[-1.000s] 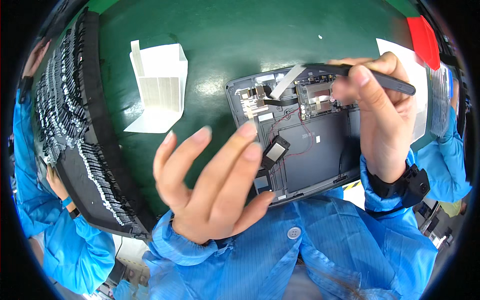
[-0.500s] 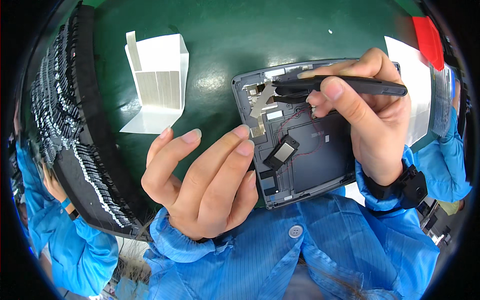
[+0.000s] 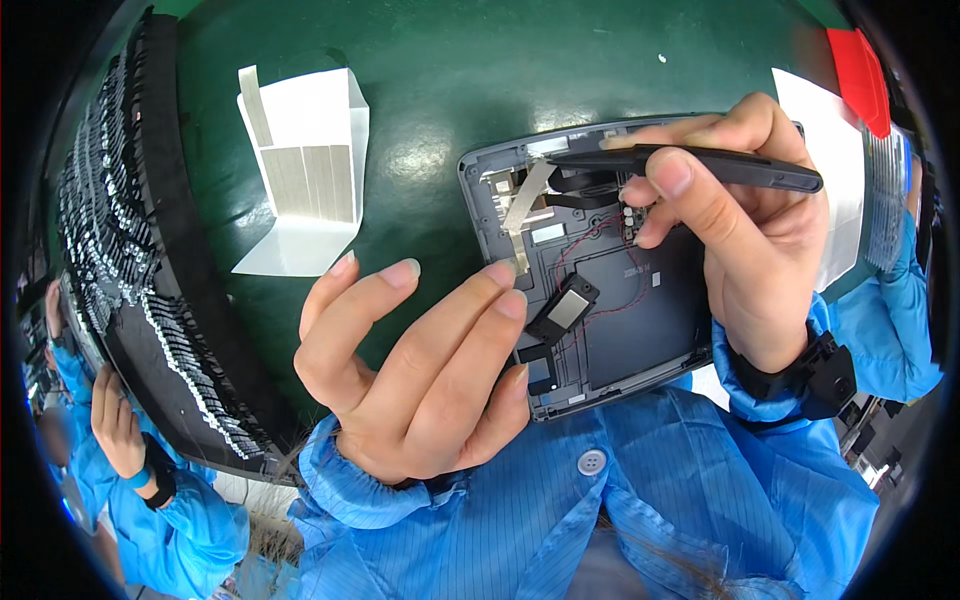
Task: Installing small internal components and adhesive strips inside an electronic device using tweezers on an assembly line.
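Note:
A dark grey tablet back housing (image 3: 640,340) lies before me with its inner side up. My right hand (image 3: 750,210) grips black tweezers (image 3: 720,165) between thumb and fingers, other fingertips over the housing. The tweezers' tips meet the upper end of a thin grey tape strip (image 3: 532,192), which slants across the housing's upper left part. Holding nothing that I can see, my left hand (image 3: 430,370) has its fingers apart. Two of its fingertips are at the housing's left edge, near the strip's lower end. A black speaker module (image 3: 565,308) with thin red wires rests inside.
A folded white backing sheet (image 3: 305,100) bearing grey tape strips (image 3: 310,182) lies on the green table (image 3: 440,60). Black trays of small dark parts (image 3: 120,220) line the left. White paper (image 3: 825,150) and a red piece (image 3: 860,80) are at right. Co-workers in blue sit both sides.
My left hand has moved slightly right, closer over the housing's left edge. The tape strip now slants more steeply at the tweezers' tips. A co-worker's hand at left has shifted.

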